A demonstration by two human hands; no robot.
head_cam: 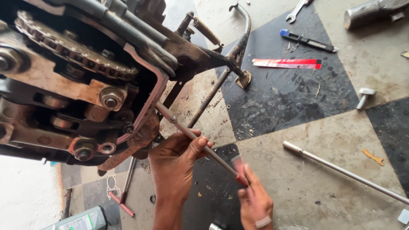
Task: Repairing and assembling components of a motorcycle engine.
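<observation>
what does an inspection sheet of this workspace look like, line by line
surface: tiled floor in dark and pale squares, dusty and scuffed.
job's things: long screwdriver, its tip in the rusty engine with exposed chain sprocket.
clutter: metal rod, spanner, utility knife, red strip, bolt, gasket, oil bottle.
grips: left hand pinches the shaft; right hand, blurred, closes on the red handle.
cables: nothing seen.
surroundings: bent stand bar and spring; metal cylinder at the top right.
</observation>
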